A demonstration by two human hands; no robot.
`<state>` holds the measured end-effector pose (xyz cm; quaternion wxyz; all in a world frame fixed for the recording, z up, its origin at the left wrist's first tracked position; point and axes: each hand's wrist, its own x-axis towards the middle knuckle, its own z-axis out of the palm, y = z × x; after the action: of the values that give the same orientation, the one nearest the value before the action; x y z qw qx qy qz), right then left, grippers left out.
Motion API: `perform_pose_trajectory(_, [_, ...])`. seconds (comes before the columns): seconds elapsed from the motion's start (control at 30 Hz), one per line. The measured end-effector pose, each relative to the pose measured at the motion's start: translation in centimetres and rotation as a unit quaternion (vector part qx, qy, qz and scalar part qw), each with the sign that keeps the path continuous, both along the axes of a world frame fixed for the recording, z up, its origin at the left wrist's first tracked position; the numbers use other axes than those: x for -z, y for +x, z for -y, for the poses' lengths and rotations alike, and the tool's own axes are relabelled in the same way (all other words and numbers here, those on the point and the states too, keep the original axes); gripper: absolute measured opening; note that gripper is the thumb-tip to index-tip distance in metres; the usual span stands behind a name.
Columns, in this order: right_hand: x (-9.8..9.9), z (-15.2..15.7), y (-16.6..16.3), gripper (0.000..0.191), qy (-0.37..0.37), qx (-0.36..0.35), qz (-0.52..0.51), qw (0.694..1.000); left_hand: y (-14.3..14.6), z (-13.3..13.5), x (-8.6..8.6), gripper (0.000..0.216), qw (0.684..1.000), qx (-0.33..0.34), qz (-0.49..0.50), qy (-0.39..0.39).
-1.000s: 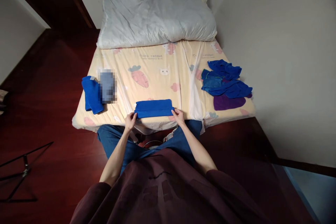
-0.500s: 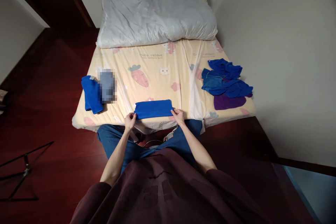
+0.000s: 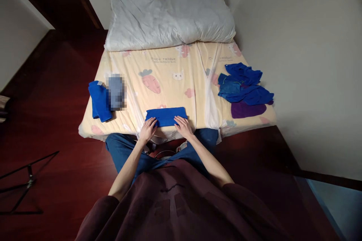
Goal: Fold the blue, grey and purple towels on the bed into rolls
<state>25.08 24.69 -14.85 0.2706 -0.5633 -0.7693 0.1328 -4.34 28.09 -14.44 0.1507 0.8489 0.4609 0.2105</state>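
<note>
A blue towel [image 3: 166,116], folded into a long flat rectangle, lies at the front edge of the bed, a small white tag at its left end. My left hand [image 3: 148,128] rests on the towel's near left part, fingers stretched out over the cloth. On the near right part, my right hand [image 3: 183,126] lies with its fingers extended flat. Neither hand grips the fabric. Farther left is another folded blue towel [image 3: 99,101] with a pale tag.
A blurred-out grey-blue item [image 3: 116,92] sits beside the left towel. Rumpled blue cloths [image 3: 244,86] lie over a purple cloth [image 3: 247,110] on the right. A white quilt [image 3: 172,15] is bunched at the bed's head. A black stand [image 3: 29,180] is on the floor, left.
Both hands have let go of the towel's near corners and moved inward onto its top, fingers now flat. The towel has stayed in place.
</note>
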Motion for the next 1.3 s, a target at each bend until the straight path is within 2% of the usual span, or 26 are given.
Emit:
perform_pose_trajectory(0.1, [0.9, 0.1, 0.7, 0.046, -0.004, 0.015, 0.017, 1.000, -0.4, -0.1, 0.7, 0.052, 0.999, 0.001, -0.035, -0.019])
perform_pose_trajectory(0.23, [1.7, 0.3, 3.2, 0.052, -0.004, 0.022, 0.041, 0.999, -1.4, -0.3, 1.5, 0.064, 0.997, 0.008, -0.075, -0.025])
perform_pose_trajectory(0.37, [1.4, -0.2, 4.3, 0.053, -0.009, 0.046, 0.057, 0.997, -1.4, -1.1, 1.8, 0.070, 0.995, -0.011, -0.095, -0.035])
perform_pose_trajectory(0.5, [0.8, -0.9, 4.2, 0.056, -0.032, 0.044, 0.066, 0.996, -1.3, -1.8, 1.5, 0.065, 0.994, -0.023, -0.104, -0.041])
perform_pose_trajectory(0.63, [0.7, 0.2, 5.1, 0.057, -0.048, 0.020, 0.048, 0.997, -2.5, -0.9, 1.5, 0.062, 0.996, -0.002, -0.083, -0.045])
perform_pose_trajectory(0.77, [1.2, 2.3, 6.1, 0.057, -0.053, 0.019, -0.015, 0.998, -3.9, 1.2, 2.2, 0.063, 0.998, -0.003, 0.000, -0.063])
perform_pose_trajectory(0.9, [1.9, 2.3, 6.1, 0.056, -0.071, 0.071, -0.123, 0.987, -4.0, 2.1, 2.4, 0.059, 0.987, -0.052, 0.115, -0.094])
perform_pose_trajectory(1.07, [2.9, 0.4, 6.3, 0.042, -0.102, 0.126, -0.235, 0.958, -3.4, 1.6, 1.8, 0.044, 0.964, -0.144, 0.186, -0.124])
perform_pose_trajectory(1.17, [3.2, -0.5, 6.3, 0.039, -0.126, 0.150, -0.261, 0.945, -3.3, 1.0, 1.6, 0.043, 0.941, -0.198, 0.224, -0.157])
perform_pose_trajectory(1.3, [3.1, -1.7, 5.9, 0.049, -0.132, 0.184, -0.284, 0.932, -3.0, -0.3, 1.4, 0.049, 0.909, -0.254, 0.264, -0.200])
